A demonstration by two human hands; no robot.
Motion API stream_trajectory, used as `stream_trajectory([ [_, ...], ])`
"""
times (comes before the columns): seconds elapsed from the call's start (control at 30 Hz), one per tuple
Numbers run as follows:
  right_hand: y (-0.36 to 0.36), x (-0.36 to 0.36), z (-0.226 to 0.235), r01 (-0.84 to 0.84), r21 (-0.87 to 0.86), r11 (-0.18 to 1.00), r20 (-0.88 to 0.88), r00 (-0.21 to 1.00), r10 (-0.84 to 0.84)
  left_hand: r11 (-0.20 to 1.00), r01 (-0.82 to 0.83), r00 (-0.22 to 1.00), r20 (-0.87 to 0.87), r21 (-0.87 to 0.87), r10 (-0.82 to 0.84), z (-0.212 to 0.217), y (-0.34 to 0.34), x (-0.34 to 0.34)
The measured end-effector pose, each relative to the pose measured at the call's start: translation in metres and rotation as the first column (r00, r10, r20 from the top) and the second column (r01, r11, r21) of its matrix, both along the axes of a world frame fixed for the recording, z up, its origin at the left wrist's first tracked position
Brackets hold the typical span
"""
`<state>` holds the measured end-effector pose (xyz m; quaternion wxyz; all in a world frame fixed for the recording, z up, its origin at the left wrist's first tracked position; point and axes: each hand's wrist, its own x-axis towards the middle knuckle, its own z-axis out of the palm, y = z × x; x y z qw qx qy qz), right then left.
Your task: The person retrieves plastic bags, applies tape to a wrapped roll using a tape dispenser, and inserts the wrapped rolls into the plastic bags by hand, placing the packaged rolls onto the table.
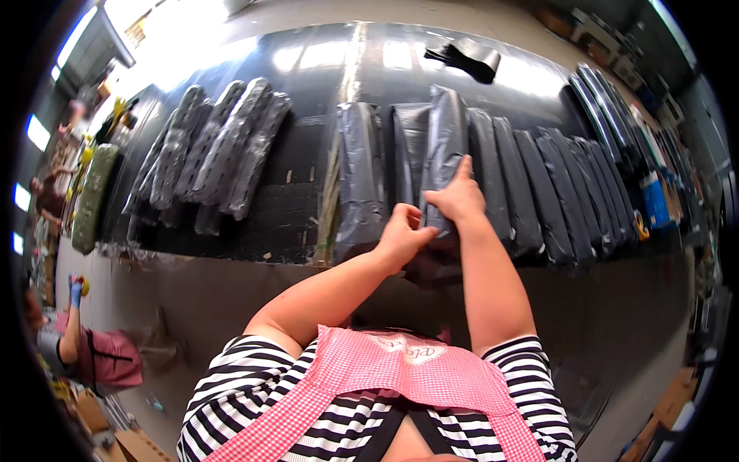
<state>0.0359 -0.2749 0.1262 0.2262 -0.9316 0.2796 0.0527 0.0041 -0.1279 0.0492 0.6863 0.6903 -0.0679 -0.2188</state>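
A long package in dark grey plastic (446, 131) lies in front of me, its near end reaching the table's edge. My right hand (459, 194) lies on top of it, index finger stretched along its right side and thumb out to the left. My left hand (406, 237) is at the near end, fingers curled in a pinch on the loose grey plastic. A flatter grey bag (410, 138) lies partly under the package on its left. Left of that is another grey-wrapped package (360, 165).
Several similar grey packages (531, 185) lie in a row to the right on the black table (296, 177). Clear-wrapped dark rolls (223, 146) are piled at left. Flat black bags (469, 60) lie at the far side. A co-worker (108, 354) is at lower left.
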Motion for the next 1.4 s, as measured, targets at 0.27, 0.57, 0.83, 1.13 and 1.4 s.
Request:
stream_trajectory([
  [0.27,-0.005,-0.050,-0.005,-0.445,0.816,0.370,0.534,0.824,-0.188,0.949,-0.156,0.866,0.500,0.275,-0.003,0.006,0.197,0.029],
  [0.57,0.153,0.066,-0.043,-0.410,0.770,0.489,0.482,0.876,-0.024,0.072,-0.709,0.700,0.712,0.702,-0.047,0.029,0.361,0.157],
  [0.83,0.229,0.073,-0.030,-0.537,-0.005,0.844,-0.127,0.837,0.532,0.528,-0.488,0.858,0.492,0.695,0.145,0.071,0.376,0.169],
  [1.13,0.155,0.068,-0.001,-0.482,-0.339,0.808,0.790,0.321,0.523,0.715,-0.027,0.988,-0.129,-0.699,-0.089,0.101,0.290,0.030],
  [1.4,0.050,0.024,0.006,-0.510,0.130,0.850,0.830,0.526,0.188,0.655,0.058,0.888,-0.261,-0.753,-0.379,0.137,0.181,-0.007],
])
